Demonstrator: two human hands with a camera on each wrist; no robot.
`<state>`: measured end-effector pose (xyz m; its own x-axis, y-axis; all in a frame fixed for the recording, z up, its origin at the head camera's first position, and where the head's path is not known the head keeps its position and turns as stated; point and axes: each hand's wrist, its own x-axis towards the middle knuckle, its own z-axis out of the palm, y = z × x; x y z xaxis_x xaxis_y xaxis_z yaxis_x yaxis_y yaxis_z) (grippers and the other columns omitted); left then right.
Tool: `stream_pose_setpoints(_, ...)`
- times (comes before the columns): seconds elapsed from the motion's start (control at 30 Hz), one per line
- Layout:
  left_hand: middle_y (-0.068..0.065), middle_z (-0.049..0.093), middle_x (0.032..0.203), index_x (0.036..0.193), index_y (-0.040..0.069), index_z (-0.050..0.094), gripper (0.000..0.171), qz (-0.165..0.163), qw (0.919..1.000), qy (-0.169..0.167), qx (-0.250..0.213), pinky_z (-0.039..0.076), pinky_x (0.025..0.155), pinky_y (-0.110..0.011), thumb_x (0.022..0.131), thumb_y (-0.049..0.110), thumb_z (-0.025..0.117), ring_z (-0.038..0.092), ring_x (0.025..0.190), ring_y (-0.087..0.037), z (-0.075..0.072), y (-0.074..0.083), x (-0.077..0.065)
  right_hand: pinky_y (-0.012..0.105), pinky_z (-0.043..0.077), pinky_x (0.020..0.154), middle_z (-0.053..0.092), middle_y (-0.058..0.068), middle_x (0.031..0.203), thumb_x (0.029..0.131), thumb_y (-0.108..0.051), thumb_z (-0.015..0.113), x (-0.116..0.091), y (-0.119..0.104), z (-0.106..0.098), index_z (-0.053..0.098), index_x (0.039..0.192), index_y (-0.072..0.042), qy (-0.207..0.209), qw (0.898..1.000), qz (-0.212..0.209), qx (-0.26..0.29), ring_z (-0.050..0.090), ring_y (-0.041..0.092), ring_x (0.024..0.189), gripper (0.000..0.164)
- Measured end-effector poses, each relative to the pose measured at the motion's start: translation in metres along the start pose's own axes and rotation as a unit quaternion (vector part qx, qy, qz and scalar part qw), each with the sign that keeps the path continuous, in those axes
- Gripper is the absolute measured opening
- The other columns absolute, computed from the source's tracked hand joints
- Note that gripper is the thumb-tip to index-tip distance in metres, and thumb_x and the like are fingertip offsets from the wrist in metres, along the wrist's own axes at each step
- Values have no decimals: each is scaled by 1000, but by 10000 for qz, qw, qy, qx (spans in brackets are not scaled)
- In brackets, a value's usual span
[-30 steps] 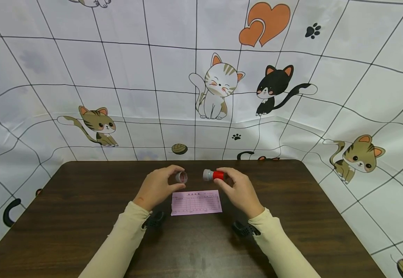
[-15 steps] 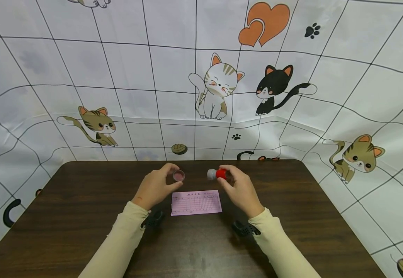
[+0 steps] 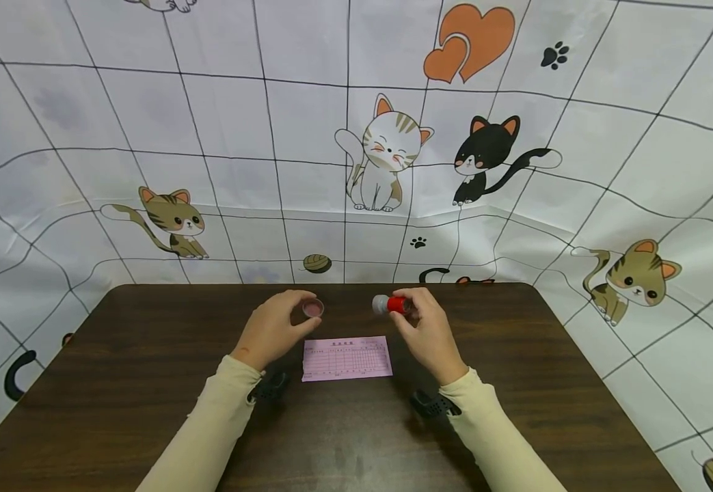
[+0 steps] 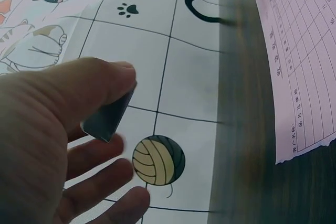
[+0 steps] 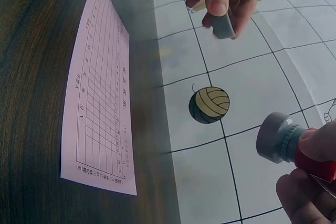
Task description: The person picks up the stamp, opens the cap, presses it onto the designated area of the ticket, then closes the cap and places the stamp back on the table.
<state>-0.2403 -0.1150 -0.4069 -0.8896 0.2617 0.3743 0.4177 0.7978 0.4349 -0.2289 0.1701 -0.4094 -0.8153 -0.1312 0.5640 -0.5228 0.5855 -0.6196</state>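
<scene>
My left hand (image 3: 272,333) pinches a small round grey cap (image 3: 313,309) between thumb and fingers. Its hollow side, reddish inside, faces the head camera. Held up to the right is a round rubber stamp (image 3: 398,305) with a red handle and a grey head, gripped by my right hand (image 3: 428,335) at the red part. Its head (image 5: 277,136) points left, towards the cap, with a gap between the two. Below both hands a pink printed form (image 3: 346,359) with a grid of lines lies flat on the table.
The dark wooden table (image 3: 356,437) runs back to a white cloth backdrop (image 3: 307,116) printed with grid lines and cartoon cats. A dark wrist strap (image 3: 433,403) is on the right wrist, with a similar one (image 3: 268,387) on the left.
My hands have drawn slightly apart, the cap going left and the stamp right. The cap has turned so its hollow side faces the head camera. The pink form has stayed put.
</scene>
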Motion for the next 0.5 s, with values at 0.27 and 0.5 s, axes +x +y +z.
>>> stream_pose_setpoints(0.27,-1,63,109,124,16,61,51,-59,9999,18,135,50,85,-44,81,41,73,60,101,-19,-2,-2,1,28,53,73,57,1,103,82,-6,74,-1,0,0,60,112,-10,-34,10000,86,-9,56,12,83,34)
stream_pose_setpoints(0.5,-4,66,111,128,12,58,54,-318,9994,-93,36,48,89,-48,83,38,72,60,105,-24,2,-9,0,28,54,71,58,2,101,81,-6,74,-1,1,0,61,112,-6,-61,10000,35,-60,57,12,81,33)
